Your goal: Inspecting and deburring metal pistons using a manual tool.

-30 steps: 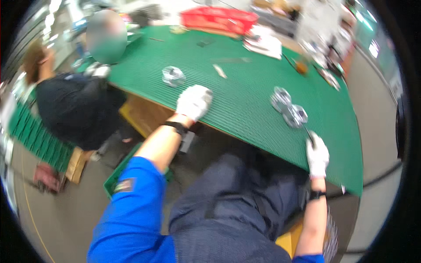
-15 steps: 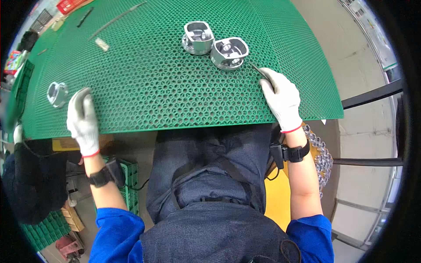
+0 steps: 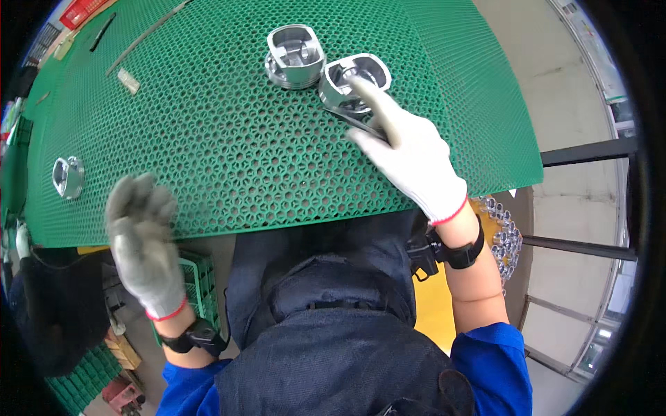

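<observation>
Two silvery metal pistons stand close together on the green perforated mat [image 3: 229, 159]: the far piston [image 3: 297, 55] and the near piston [image 3: 347, 76]. My right hand [image 3: 413, 149], in a white glove, grips a thin dark pointed tool [image 3: 354, 120] between thumb and fingers. Its index finger reaches over the near piston and hides part of it; whether it touches is unclear. My left hand [image 3: 146, 243], gloved too and blurred, hovers at the mat's front edge with fingers apart and nothing in it. A third, smaller-looking piston [image 3: 68, 177] stands beyond it at the left.
A dark stick [image 3: 103, 32], a long thin strip [image 3: 146, 38] and a small pale block [image 3: 128, 81] lie at the far left, near a red basket [image 3: 80, 10]. Many pistons [image 3: 506, 243] sit low at the right. Another person's gloved hand [image 3: 23, 239] shows at the left edge.
My right hand has moved left with the tool, to the near piston. My left hand has drawn back toward me, away from the left piston, and its fingers have spread.
</observation>
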`<state>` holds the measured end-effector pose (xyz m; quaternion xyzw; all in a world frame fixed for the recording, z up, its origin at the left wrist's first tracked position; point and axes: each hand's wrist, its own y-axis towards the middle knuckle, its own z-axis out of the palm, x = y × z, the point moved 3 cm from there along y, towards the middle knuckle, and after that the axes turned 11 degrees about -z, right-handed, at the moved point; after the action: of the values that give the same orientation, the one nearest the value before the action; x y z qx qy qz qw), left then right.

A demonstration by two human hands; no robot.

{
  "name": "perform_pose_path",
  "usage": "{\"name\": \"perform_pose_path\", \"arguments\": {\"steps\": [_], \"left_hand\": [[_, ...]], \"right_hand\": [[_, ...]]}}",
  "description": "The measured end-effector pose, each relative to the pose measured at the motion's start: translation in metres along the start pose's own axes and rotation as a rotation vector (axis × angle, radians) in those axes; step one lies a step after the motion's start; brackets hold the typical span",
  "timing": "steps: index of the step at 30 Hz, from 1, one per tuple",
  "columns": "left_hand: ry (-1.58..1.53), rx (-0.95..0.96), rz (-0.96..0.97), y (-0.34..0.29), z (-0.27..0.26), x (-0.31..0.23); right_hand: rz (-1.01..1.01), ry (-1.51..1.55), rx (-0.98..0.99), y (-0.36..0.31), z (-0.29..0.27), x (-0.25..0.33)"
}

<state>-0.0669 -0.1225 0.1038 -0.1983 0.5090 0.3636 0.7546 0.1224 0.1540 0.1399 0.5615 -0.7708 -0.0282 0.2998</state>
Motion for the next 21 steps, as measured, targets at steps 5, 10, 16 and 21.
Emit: {"name": "perform_pose_path", "arguments": {"steps": [5,10,16,21], "left_hand": [[-0.383,0.315,-0.428,0.003,0.081,0.043],[-0.394,0.254,-0.680,-0.026,0.118,0.056],[-0.381,0.313,-0.676,-0.037,0.117,0.055],[-0.689,0.382,-0.763,-0.045,0.107,0.038]], "right_hand": [[-0.129,-0.164,0.046,0.007,0.013,0.001],[-0.334,0.305,0.079,-0.038,-0.002,0.040],[-0.267,0.959,0.102,-0.074,-0.002,0.058],[0.005,0.613,0.149,-0.093,-0.008,0.053]]}}
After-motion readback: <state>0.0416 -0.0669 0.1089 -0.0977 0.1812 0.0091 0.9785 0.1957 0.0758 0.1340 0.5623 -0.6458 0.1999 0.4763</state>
